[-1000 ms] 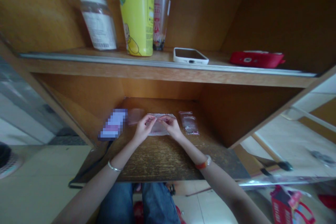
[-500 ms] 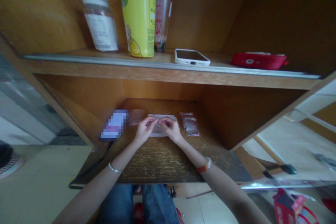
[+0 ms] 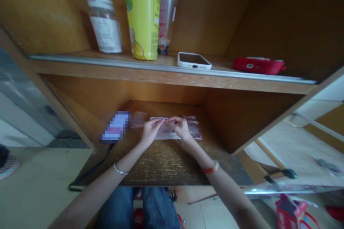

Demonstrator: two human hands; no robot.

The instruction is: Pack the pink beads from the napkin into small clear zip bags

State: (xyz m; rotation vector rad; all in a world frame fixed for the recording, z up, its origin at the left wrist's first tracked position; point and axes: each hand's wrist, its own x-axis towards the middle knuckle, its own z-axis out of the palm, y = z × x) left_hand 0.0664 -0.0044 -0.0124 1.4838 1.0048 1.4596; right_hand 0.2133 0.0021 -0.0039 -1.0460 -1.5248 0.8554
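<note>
Over a pale, flat mat or sheet (image 3: 164, 135) on the lower shelf, my left hand (image 3: 150, 131) and my right hand (image 3: 181, 128) meet at the fingertips. Each pinches thumb against fingers, and whatever lies between them is too small to make out. My right hand partly covers a small zip bag (image 3: 195, 128) with tiny contents. To the left of my left hand lies a clear plastic bag (image 3: 139, 118).
A blurred-out phone-like screen (image 3: 115, 127) with a dark cord lies at left. On the upper shelf stand a white-capped jar (image 3: 106, 28), a yellow bottle (image 3: 142, 18), a clear cup (image 3: 168, 14), a white-edged phone (image 3: 194, 60) and a red case (image 3: 258, 66).
My right hand has shifted right and now overlaps the zip bag. My left hand has moved slightly right, fingers still pinched. The whole view has shifted a little.
</note>
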